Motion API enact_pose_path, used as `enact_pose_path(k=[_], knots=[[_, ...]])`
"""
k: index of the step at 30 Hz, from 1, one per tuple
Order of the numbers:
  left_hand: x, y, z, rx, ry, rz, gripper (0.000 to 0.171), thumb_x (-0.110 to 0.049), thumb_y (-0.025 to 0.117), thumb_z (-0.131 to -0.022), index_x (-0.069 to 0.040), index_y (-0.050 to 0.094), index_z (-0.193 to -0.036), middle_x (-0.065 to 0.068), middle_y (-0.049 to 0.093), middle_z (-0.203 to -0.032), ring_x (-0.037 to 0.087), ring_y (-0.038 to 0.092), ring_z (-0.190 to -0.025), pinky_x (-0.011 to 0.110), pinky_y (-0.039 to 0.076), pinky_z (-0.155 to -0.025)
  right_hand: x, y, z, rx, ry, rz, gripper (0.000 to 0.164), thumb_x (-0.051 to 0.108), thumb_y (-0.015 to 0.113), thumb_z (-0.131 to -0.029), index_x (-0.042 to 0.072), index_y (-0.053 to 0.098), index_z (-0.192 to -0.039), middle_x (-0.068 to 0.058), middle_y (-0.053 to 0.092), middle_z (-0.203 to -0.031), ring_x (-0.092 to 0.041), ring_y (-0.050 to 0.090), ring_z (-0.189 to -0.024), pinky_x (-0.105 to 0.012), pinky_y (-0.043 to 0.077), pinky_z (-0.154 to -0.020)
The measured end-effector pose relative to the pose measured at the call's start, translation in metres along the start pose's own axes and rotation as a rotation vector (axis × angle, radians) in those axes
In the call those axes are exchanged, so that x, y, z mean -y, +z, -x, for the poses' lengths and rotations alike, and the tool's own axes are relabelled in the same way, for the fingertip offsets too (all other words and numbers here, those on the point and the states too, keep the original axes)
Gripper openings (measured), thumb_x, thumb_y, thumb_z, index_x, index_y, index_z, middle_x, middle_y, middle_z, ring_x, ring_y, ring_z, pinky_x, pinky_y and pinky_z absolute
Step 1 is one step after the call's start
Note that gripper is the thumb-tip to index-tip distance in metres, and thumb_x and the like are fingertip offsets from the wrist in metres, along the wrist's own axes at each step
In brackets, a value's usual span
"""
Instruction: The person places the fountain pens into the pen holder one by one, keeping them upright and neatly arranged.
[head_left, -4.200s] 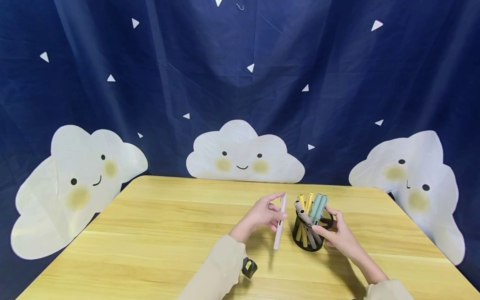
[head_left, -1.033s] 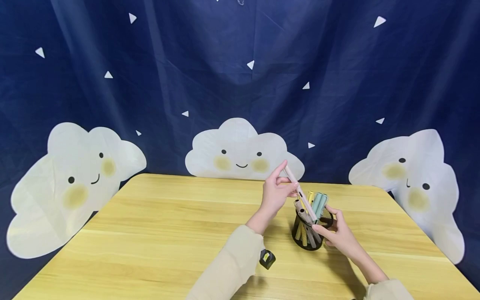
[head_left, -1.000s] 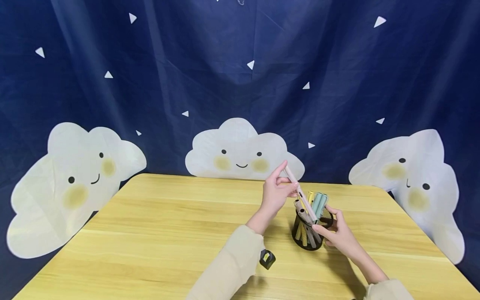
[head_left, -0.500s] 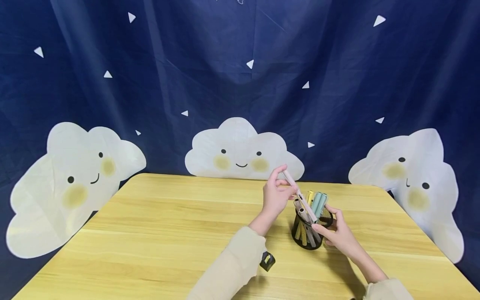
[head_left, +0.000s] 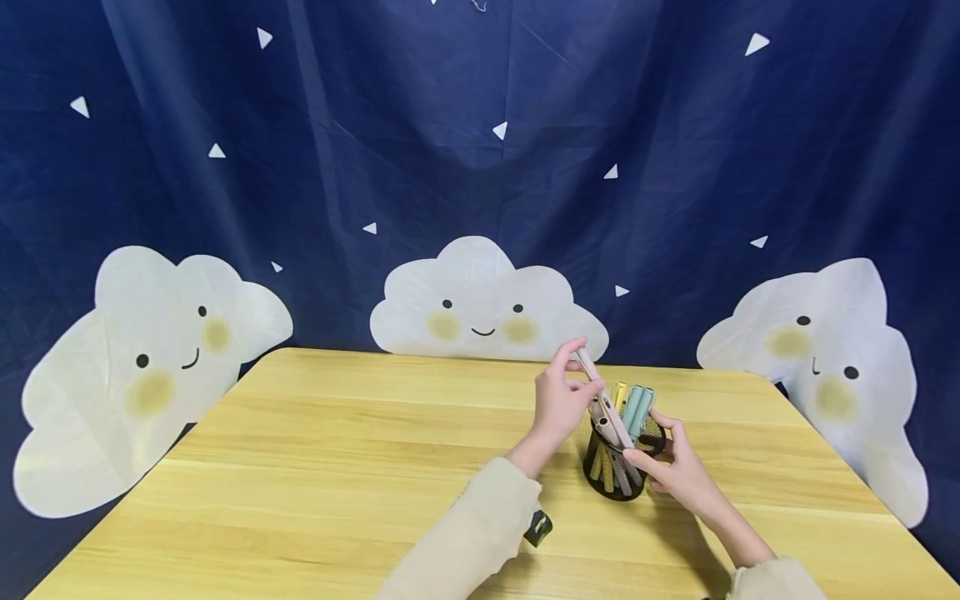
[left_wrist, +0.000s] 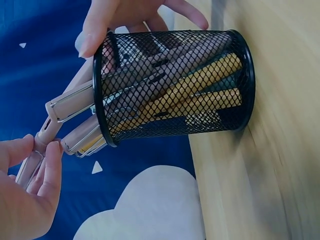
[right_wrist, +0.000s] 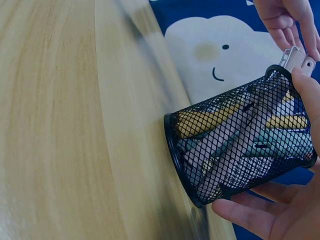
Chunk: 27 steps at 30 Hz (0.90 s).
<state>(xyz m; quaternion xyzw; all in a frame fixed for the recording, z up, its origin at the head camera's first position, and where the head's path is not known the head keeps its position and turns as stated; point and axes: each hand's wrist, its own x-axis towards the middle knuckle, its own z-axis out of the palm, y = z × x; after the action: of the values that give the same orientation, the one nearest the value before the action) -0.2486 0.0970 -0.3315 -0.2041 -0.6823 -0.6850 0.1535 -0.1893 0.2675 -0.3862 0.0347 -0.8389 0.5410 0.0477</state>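
Observation:
My left hand (head_left: 558, 407) pinches a pale pink pen (head_left: 588, 367) near its upper end. Tilted, the pen slants down to the right, with its lower end at the mouth of a black mesh pen holder (left_wrist: 175, 80). The right hand (head_left: 682, 477) grips this holder at the rim, thumb in front and fingers round the far side. Inside stand several capped pens: yellow pens (head_left: 619, 392), green pens (head_left: 638, 406) and greyish-pink pens (left_wrist: 75, 103) with metal clips. In the right wrist view, the holder's mesh (right_wrist: 230, 145) shows their barrels leaning across one another.
The holder stands on a light wood table (head_left: 337, 467), towards its right side. A dark blue curtain (head_left: 450, 108) with white smiling clouds (head_left: 480, 283) hangs behind the far edge. A small black device (head_left: 537, 527) sits at the left sleeve.
Since the earliest frame, my left hand has brought the pink pen rightward from beside the holder to over its mouth. In the last half second it shifts slightly right. The right hand stays put.

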Motion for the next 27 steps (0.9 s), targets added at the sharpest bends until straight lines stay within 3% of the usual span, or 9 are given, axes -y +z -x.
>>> enact_pose_path(k=[12,20,27], knots=[[-0.0012,0.0056,0.0049,0.036,0.125,-0.137,0.056,0.009,0.07,-0.07,-0.007,0.053,-0.12,0.014,0.06,-0.089,0.01,0.06,-0.062,0.014,0.048,-0.05,-0.0004,0.0004,-0.0006,-0.006,-0.004,-0.009,0.072,0.016,0.063,-0.084,0.008,0.015,-0.137,-0.025,0.053,-0.1,-0.021,0.055,-0.075,-0.039,0.052,-0.056],[0.0028,0.0061,0.009,0.053,0.226,-0.293,0.034,0.004,0.071,-0.071,-0.002,0.063,-0.103,0.008,0.06,-0.089,0.007,0.058,-0.065,0.009,0.044,-0.052,-0.0011,0.0003,-0.0006,0.001,-0.009,-0.014,0.071,0.015,0.062,-0.084,0.007,0.015,-0.137,-0.023,0.053,-0.099,-0.021,0.054,-0.074,-0.038,0.051,-0.053],[0.0055,0.0065,0.0091,0.064,0.249,-0.31,0.03,0.004,0.071,-0.071,-0.001,0.064,-0.1,0.007,0.061,-0.086,0.006,0.058,-0.065,0.009,0.044,-0.054,-0.0015,0.0003,-0.0007,-0.001,-0.008,-0.02,0.071,0.015,0.062,-0.084,0.007,0.015,-0.137,-0.024,0.053,-0.101,-0.02,0.054,-0.075,-0.038,0.051,-0.053]])
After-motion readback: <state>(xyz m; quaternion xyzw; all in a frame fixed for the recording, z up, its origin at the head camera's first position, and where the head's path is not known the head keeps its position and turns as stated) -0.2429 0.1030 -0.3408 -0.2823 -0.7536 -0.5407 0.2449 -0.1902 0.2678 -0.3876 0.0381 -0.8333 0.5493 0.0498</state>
